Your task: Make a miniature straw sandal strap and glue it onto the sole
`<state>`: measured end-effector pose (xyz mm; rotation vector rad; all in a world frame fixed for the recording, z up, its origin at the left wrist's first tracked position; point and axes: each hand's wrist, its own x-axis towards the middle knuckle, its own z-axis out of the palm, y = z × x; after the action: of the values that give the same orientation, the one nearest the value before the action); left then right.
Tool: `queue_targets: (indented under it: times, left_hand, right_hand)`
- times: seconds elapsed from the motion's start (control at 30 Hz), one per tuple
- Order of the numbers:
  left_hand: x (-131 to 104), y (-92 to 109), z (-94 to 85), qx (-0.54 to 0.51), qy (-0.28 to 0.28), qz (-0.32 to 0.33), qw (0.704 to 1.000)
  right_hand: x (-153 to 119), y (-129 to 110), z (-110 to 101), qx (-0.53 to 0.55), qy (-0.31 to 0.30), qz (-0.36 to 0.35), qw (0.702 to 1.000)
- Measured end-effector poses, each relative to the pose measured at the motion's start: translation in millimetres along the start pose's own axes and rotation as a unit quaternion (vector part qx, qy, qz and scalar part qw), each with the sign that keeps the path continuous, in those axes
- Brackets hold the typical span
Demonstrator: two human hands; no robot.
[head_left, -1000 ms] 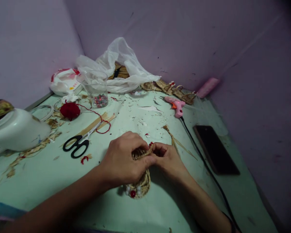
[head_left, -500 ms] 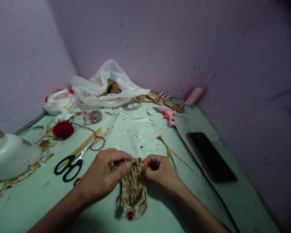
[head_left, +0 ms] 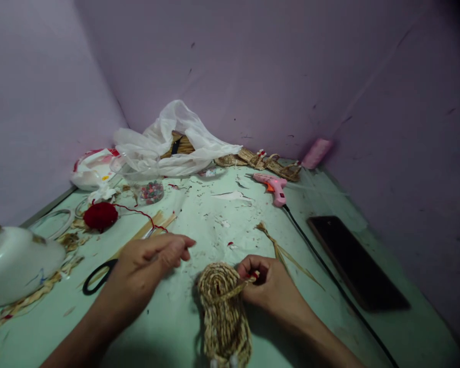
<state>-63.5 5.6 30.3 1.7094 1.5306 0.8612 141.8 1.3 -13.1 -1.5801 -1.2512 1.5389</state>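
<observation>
A slipper-shaped sole (head_left: 224,312) of coiled, braided straw lies lengthwise on the table, its rounded end facing away and white beads at its near end, partly cut off by the frame. My right hand (head_left: 266,281) is closed at its right edge, pinching the loose end of a braided straw cord (head_left: 230,294) that crosses the sole. Red thread shows at the cord's tip. To the left, my left hand (head_left: 149,266) is raised clear of the sole, fingers loosely stretched, nothing visible in them. It covers most of the black-handled scissors (head_left: 95,278).
A pink glue gun (head_left: 270,186) with a black cord and a dark phone (head_left: 354,260) lie on the right. Red yarn (head_left: 100,216), a tub of beads (head_left: 152,192) and a white bowl-like vessel (head_left: 21,260) are left. A plastic bag (head_left: 176,122) and straw pieces (head_left: 276,166) lie behind.
My left hand has let go of the sole and moved left over the scissors. My right hand now holds the cord's end across the sole. The view has shifted slightly, with the sole lower in it.
</observation>
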Motion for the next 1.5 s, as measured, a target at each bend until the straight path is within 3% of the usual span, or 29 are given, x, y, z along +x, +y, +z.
queue_targets:
  times: [0.07,0.17,0.3,0.37,0.47,0.63,0.73,0.83,0.87,0.93,1.0,1.1,1.27,1.5]
  left_hand:
    - [4,-4,-5.7,0.035,0.055,-0.041,0.997]
    - [7,-3,-1.3,0.057,0.062,-0.072,0.994]
    - [4,5,20.1,0.032,-0.013,-0.067,0.997]
    - [2,9,31.9,-0.033,-0.075,-0.075,0.994]
    - [0,13,48.8,-0.158,-0.165,-0.120,0.966]
    - [-1,9,63.2,-0.243,-0.160,-0.198,0.936]
    - [-2,15,56.1,-0.190,-0.089,-0.155,0.965]
    - [-8,31,46.7,-0.051,0.036,-0.027,0.998]
    - [-10,36,45.3,0.005,0.038,0.027,0.999]
    - [-15,44,45.9,0.096,-0.014,0.117,0.988]
    - [-17,45,48.6,0.140,-0.059,0.169,0.974]
    - [-16,37,49.8,0.124,-0.055,0.179,0.975]
    - [-10,20,47.0,0.031,-0.084,0.130,0.987]
    - [-3,10,56.0,0.022,-0.021,0.153,0.988]
  right_hand:
    - [1,-2,-3,-0.010,0.017,-0.001,1.000]
    - [2,-3,-7,-0.010,0.019,-0.002,1.000]
    - [-1,-6,-8,0.008,0.007,-0.008,1.000]
    - [-4,-7,-7,0.019,-0.013,-0.021,1.000]
    - [-7,-8,-3,0.035,-0.043,-0.046,0.997]
    - [-9,-6,4,0.045,-0.035,-0.059,0.997]
    - [-9,-3,7,0.055,-0.023,-0.063,0.996]
    - [-9,-1,7,0.059,-0.019,-0.068,0.996]
    - [-9,-1,7,0.062,-0.025,-0.074,0.995]
    - [-9,1,5,0.071,-0.043,-0.090,0.992]
    - [-7,2,3,0.080,-0.052,-0.092,0.991]
    - [-5,3,1,0.093,-0.042,-0.075,0.992]
    - [-3,1,-2,0.093,-0.058,-0.059,0.992]
    - [-3,3,-2,0.105,-0.081,-0.055,0.990]
